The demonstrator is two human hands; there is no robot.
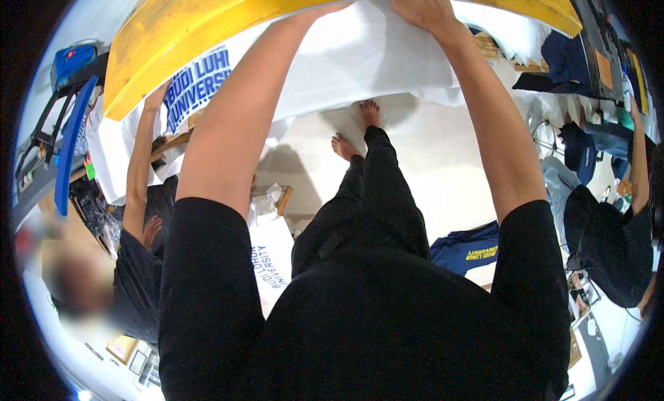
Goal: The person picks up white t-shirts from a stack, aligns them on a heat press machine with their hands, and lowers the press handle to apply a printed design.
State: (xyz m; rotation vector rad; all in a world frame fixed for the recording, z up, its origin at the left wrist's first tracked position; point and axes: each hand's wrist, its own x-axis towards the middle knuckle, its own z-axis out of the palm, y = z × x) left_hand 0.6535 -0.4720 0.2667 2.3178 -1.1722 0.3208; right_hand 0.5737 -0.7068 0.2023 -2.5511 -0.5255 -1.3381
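A broad yellow panel or beam [200, 38] arches across the top of the view. My left hand [329, 10] reaches beneath its edge, and little more than the wrist side of it shows. Beside it to the right, my right hand [425, 15] rests at the white cloth [366, 62], its fingertips cut off by the yellow edge. The cloth hangs toward me below the panel. Whether either hand grips the cloth is hidden. Left of my left forearm lies a white fabric piece with blue lettering [200, 79].
At the left, a co-worker's arm [138, 159] reaches to the yellow panel; another person's arm [640, 159] shows at far right. White printed cloth [270, 252] and a navy printed garment [467, 249] lie low behind me. A blue panel [72, 152] stands far left.
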